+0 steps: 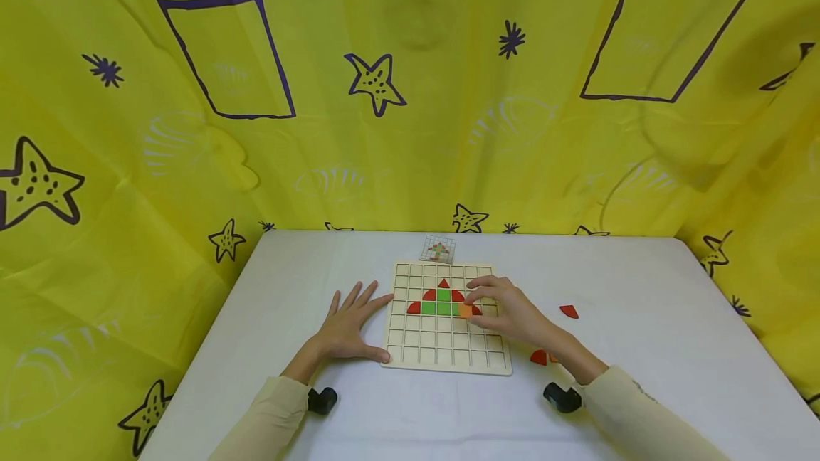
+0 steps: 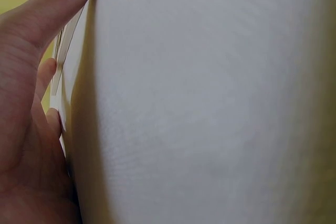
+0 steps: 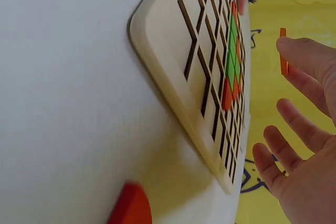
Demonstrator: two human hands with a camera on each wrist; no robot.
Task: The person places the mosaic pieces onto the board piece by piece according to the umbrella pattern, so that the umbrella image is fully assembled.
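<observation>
Between the right thumb and index finger, my right hand [image 1: 512,308] pinches an orange square tile [image 1: 465,311], held over the right part of a wooden grid board [image 1: 446,369]. Seen edge-on in the right wrist view, the orange tile [image 3: 283,67] is above the board, and the other fingers are spread. Green squares [image 1: 443,295] sit in the grid, with red rounded pieces [image 1: 415,308] beside them and a red triangle [image 1: 443,283] on top. My left hand [image 1: 349,326] lies with fingers spread at the board's left edge, thumb at the near left corner.
Behind the board lies a small card [image 1: 438,250] printed with a coloured grid pattern. On the white table [image 1: 640,319] to the right are a red quarter-round piece [image 1: 569,311] and another red piece [image 1: 538,357], beside an orange one [image 1: 554,358] partly hidden by the right wrist.
</observation>
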